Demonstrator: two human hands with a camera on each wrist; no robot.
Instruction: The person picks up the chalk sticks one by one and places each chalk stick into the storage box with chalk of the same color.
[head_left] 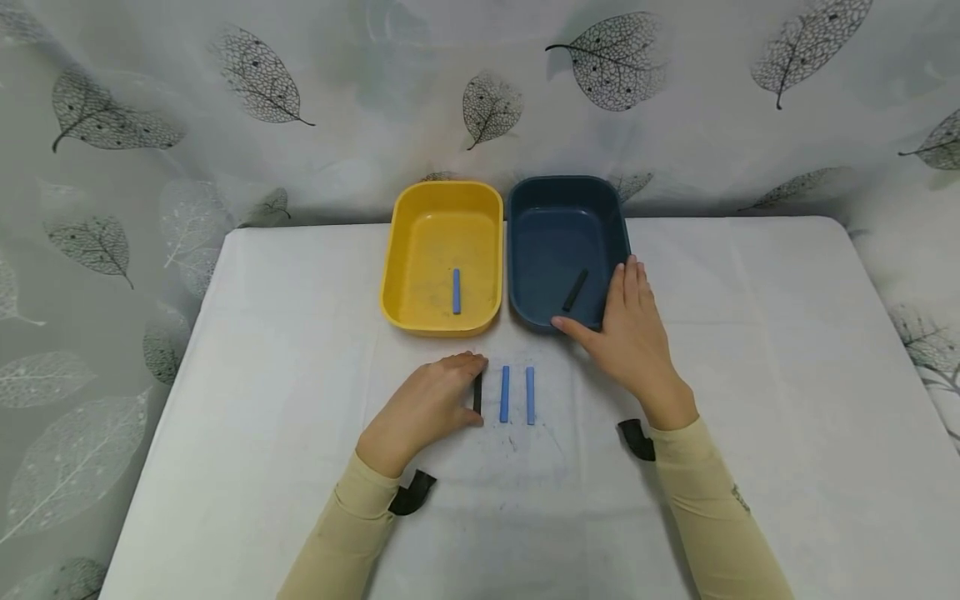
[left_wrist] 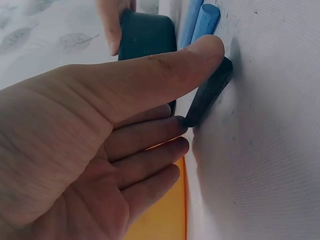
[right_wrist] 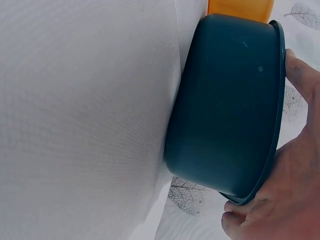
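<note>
My left hand (head_left: 427, 404) pinches a black chalk stick (head_left: 477, 393) lengthwise, fingertips at its far end and thumb at its near end. In the left wrist view the thumb covers part of this black stick (left_wrist: 209, 95), which is low over the cloth. Just right of it lie two blue chalk sticks (head_left: 505, 394), side by side. My right hand (head_left: 637, 342) rests on the near right corner of a dark blue tub (head_left: 551, 208), fingers straight along its side and thumb on the front rim. One black chalk stick (head_left: 575, 290) lies inside that tub.
A yellow tub (head_left: 397, 258) stands left of the dark blue one, with a blue chalk stick (head_left: 456, 292) in it. Dark smudges mark the white tablecloth (head_left: 555, 517) near the sticks. Behind the table hangs a leaf-patterned curtain (head_left: 375, 108).
</note>
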